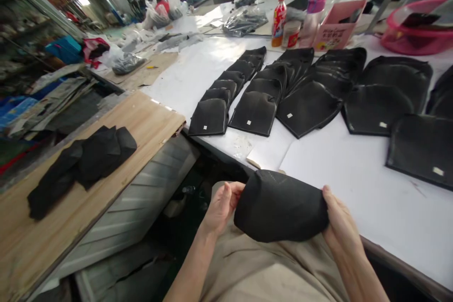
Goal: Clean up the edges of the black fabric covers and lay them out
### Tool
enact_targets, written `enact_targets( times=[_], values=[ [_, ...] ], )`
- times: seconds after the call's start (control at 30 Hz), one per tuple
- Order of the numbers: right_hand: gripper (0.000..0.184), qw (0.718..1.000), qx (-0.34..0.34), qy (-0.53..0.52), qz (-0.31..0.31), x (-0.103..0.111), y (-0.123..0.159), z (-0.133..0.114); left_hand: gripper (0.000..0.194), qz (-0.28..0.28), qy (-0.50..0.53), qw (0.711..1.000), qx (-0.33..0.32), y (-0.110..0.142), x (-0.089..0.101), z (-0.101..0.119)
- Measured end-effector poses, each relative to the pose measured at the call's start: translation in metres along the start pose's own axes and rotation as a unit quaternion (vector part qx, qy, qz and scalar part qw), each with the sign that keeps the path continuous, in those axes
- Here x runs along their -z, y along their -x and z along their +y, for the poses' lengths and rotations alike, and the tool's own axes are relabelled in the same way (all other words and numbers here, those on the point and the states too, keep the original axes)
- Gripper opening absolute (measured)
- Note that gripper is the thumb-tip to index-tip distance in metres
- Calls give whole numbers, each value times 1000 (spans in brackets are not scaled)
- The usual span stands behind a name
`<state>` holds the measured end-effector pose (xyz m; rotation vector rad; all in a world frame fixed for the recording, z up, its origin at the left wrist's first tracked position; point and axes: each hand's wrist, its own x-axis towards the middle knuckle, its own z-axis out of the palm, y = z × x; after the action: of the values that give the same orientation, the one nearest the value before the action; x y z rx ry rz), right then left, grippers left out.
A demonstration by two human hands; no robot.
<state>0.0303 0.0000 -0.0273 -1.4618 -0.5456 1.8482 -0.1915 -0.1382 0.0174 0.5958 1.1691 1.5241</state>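
A black, rounded piece of sheet material (281,207) is held level above my lap, stretched between both hands. My left hand (226,203) pinches its left edge, the thumb lifted a little on top. At its right edge my right hand (338,217) grips with the thumb in front, the other fingers hidden behind. Faint stitch-like marks show near the piece's upper edge. Beyond it, overlapping rows of similar black pieces (253,113) lie on the white table (329,160), the front ones bearing small white labels.
On a wooden board (141,118) at left lies a heap of dark pieces (102,151). The back of the table holds a drink bottle (279,21), a jar (291,35), a pink box (338,26), a pink basket (414,37) and plastic bags (247,21). A dark gap separates board and table.
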Motion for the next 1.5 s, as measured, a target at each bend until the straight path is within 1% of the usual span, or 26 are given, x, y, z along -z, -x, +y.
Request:
enact_targets(
  times=[0.07,0.23,0.3,0.37,0.43,0.47,0.53,0.6,0.63,0.7,0.73,0.8,0.87,0.9,0.97,1.03,1.1,1.17,1.23,1.3,1.4,1.47,1.5],
  values=[
    [34,1000,8,4,4,-1,0,3,62,2,-19,1000,-1,2,1,3],
    [38,999,36,-2,22,-7,2,15,38,3,-70,997,10,8,2,10],
    [40,999,38,-6,23,-11,4,20,34,17,-83,996,17,10,0,12],
    [42,998,55,16,1,-13,6,24,30,35,-103,994,22,13,-3,17],
    [42,989,110,95,-31,-14,10,25,25,46,-128,990,22,17,-5,23],
    [41,975,152,156,-41,-14,13,24,23,48,-138,989,19,19,-6,26],
    [39,928,243,279,-42,-16,17,20,20,43,-155,987,13,22,-7,35],
    [37,874,327,357,-39,-20,20,14,16,33,-178,983,3,26,-8,43],
    [35,853,360,375,-43,-24,22,10,14,26,-200,979,-5,27,-9,47],
    [31,830,395,387,-76,-37,26,1,11,7,-268,963,-25,30,-13,53],
    [29,829,393,384,-105,-45,29,-4,10,-4,-307,951,-35,30,-14,56],
    [30,842,354,360,-189,-64,35,-11,9,-30,-371,927,-46,31,-18,59],
    [33,844,326,333,-264,-83,42,-14,12,-46,-407,911,-49,31,-21,61],
    [32,841,317,326,-294,-91,44,-13,13,-49,-415,907,-50,30,-22,60],
    [30,834,308,325,-323,-104,47,-9,13,-50,-423,904,-49,30,-23,59],
    [27,841,303,319,-314,-110,46,-3,10,-45,-425,903,-43,28,-23,55],
    [26,871,276,287,-288,-111,41,2,7,-30,-418,907,-25,27,-20,49],
    [25,914,221,227,-254,-109,34,4,20,-7,-392,920,9,26,-14,42],
    [24,944,179,172,-218,-104,28,1,33,2,-351,935,49,26,-9,35],
    [24,956,170,141,-194,-98,23,-4,40,-6,-320,945,62,28,-8,29],
    [26,960,170,119,-188,-91,17,-7,45,-28,-280,959,37,32,-17,17],
    [30,968,149,110,-169,-88,10,-6,48,-48,-217,974,53,30,-20,9],
    [32,971,133,115,-162,-88,6,-6,49,-40,-181,980,66,28,-18,6]
  ],
)
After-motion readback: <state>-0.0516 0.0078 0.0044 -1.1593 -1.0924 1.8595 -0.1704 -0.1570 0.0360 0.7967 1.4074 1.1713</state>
